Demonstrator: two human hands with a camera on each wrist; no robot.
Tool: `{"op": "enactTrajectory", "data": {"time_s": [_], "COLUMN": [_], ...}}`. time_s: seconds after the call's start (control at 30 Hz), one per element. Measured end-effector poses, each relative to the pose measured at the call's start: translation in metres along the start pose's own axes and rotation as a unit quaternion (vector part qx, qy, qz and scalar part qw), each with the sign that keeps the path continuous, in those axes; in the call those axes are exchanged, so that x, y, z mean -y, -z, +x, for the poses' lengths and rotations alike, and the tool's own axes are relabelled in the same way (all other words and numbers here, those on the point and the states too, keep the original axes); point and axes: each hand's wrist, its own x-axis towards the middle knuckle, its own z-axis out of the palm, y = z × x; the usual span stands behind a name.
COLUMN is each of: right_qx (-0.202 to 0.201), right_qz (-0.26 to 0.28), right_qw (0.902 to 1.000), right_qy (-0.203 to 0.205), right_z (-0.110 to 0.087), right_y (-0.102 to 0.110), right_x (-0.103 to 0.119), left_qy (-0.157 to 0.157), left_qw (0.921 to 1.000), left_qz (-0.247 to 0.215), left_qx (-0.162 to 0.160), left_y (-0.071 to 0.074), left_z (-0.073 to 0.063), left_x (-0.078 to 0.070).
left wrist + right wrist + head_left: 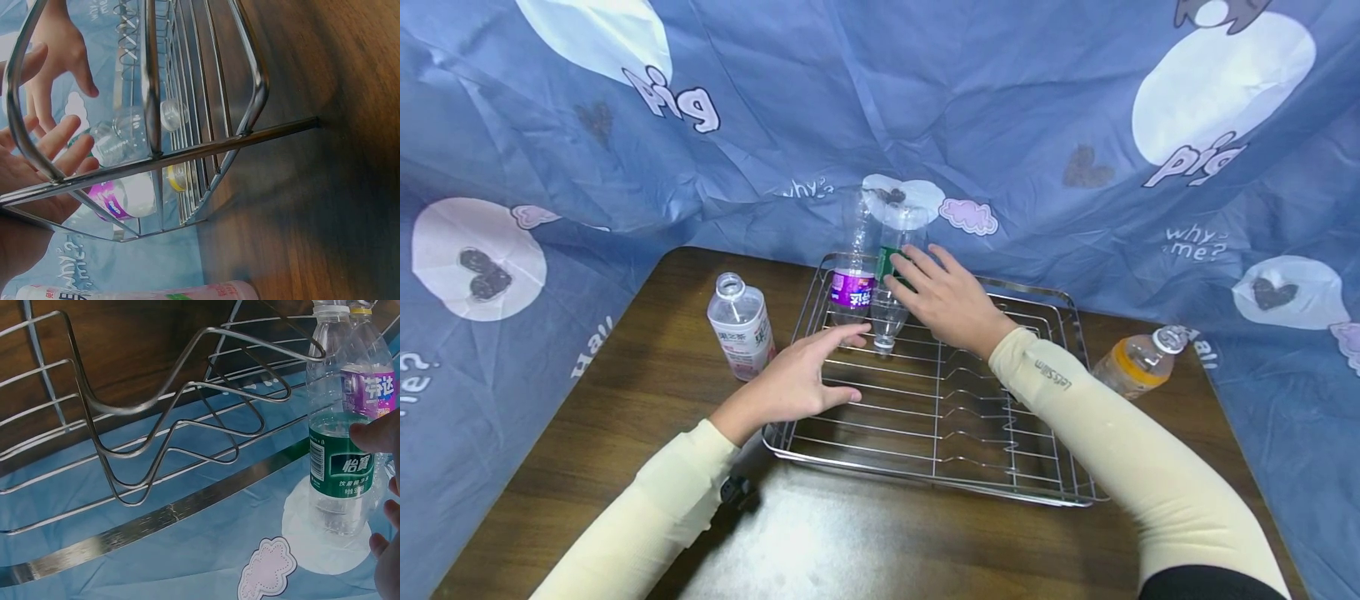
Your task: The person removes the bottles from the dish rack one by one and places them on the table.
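Note:
Two clear plastic bottles stand upside down, caps lowermost, in the back left of a wire dish rack [934,478]. One has a purple label [852,290] and a yellow cap [177,177]; the green-labelled bottle [341,464] stands close beside it. My right hand [951,300] reaches over the rack with extended, spread fingers right at the green-labelled bottle; its thumb [373,435] overlaps the label in the right wrist view. Above the rack's left side, my left hand [793,375] holds nothing, its thumb and fingers apart.
Left of the rack, an uncapped bottle with a pink and white label [743,329] stands on the wooden table [587,417]. Beyond my right forearm is a bottle with an orange band [1138,362]. A blue printed curtain [880,92] hangs behind the table.

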Motion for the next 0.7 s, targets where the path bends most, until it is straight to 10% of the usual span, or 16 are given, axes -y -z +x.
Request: {"op": "enactTrajectory", "data": {"time_s": [0.7], "right_qx": [0.022], "right_qz": [-0.036], "right_qw": [0.9987], "right_qy": [0.029], "right_z": [0.013], "right_y": [-0.009], "right_x": [0.000], "left_qy": [-0.007], "left_qw": [1.0000], "left_qz": [0.003], "left_qx": [0.000], "left_y": [-0.001], "left_z": [0.000], "left_x": [0.002]}}
